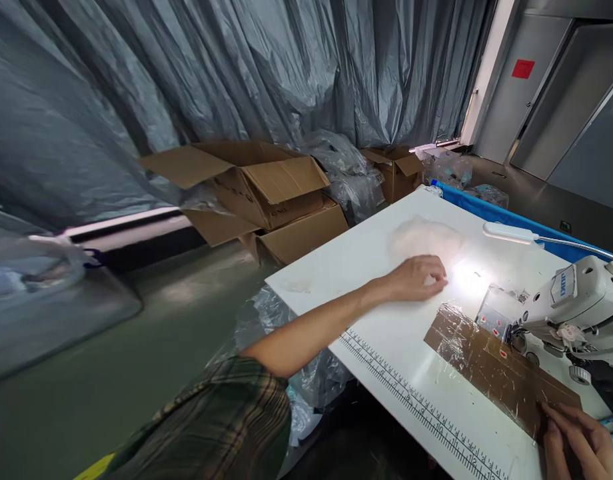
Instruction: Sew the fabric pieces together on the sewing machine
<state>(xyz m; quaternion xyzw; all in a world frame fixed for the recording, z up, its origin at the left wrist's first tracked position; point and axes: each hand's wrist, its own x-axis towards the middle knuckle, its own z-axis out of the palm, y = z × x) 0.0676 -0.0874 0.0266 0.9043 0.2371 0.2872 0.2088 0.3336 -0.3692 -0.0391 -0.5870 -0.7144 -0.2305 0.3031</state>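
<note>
My left hand reaches over the white sewing table, its thumb and forefinger closed in a pinch; whatever lies between the tips is too small to make out. Just beyond it rests a pale, sheer, blurred heap. At the lower right, my right hand has its fingers bent together over the near end of a brown board, which is partly covered with shiny clear tape. What those fingers grip is hidden. A white sewing machine stands beside the board, its needle area close to the board's edge.
A slim white lamp lights the tabletop. Along the table's near edge runs a printed ruler. Open cardboard boxes and clear plastic bags lie on the floor before a grey curtain. Blue material borders the far edge.
</note>
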